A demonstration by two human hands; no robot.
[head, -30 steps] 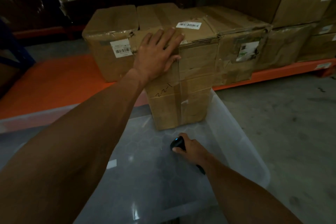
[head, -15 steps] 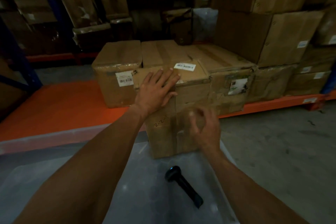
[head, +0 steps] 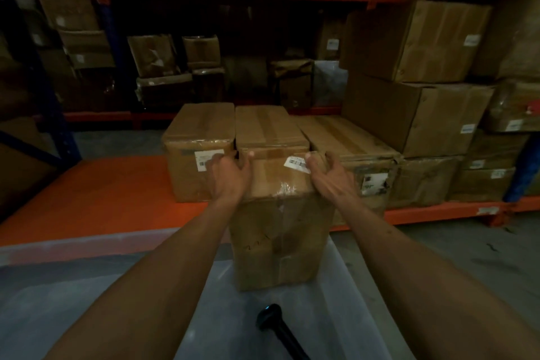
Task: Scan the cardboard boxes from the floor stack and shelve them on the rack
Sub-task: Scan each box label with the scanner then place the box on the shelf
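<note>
Gripping the cardboard box (head: 280, 207) between them, my left hand (head: 229, 175) and right hand (head: 327, 174) clasp its top corners; it stands on what looks like a translucent bin lid (head: 87, 286), scanner (head: 276, 327) lying nearer me.

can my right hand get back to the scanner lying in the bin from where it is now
Probably yes. The right hand grips the upright box at its top right edge, and the scanner lies in the clear bin below, uncovered, though the hand must first release the box.

2 bare forearms, no sleeves in view, hands (head: 230, 172) without gloves or rings
</note>
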